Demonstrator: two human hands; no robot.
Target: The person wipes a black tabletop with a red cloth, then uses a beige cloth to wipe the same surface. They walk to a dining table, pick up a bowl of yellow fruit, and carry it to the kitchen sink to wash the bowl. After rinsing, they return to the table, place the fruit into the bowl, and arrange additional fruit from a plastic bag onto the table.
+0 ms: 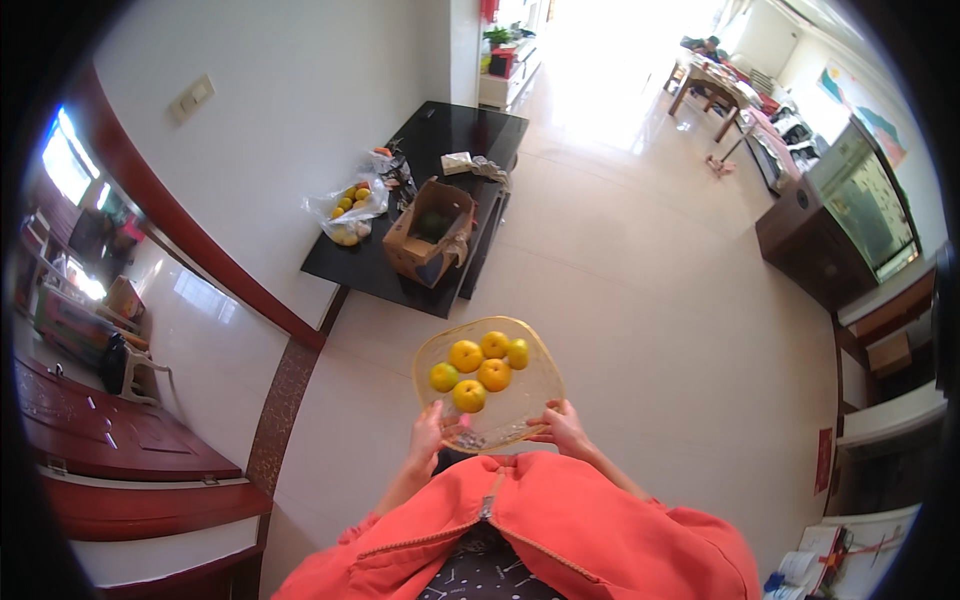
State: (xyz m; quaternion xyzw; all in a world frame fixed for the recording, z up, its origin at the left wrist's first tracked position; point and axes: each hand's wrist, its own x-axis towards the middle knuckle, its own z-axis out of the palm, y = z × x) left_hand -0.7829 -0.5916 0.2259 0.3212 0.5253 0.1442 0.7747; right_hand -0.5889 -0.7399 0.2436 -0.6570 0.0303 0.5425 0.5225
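A clear plastic tray with a gold-coloured rim (536, 341) is held level in front of my body. Several orange and yellow-green citrus fruits (494, 375) lie in it, mostly towards its far side. My left hand (427, 433) grips the near left edge of the tray, and my right hand (561, 427) grips the near right edge, thumb on the rim. Something small and pink, with a shiny patch beside it, shows at the near part of the tray; I cannot tell what it is.
Ahead to the left stands a black table (360, 271) with an open cardboard box (420, 251) and a plastic bag of citrus fruits (360, 206). A red-framed doorway is at the left. An aquarium on a brown cabinet (806, 247) stands right. A person (709, 49) is at a far table.
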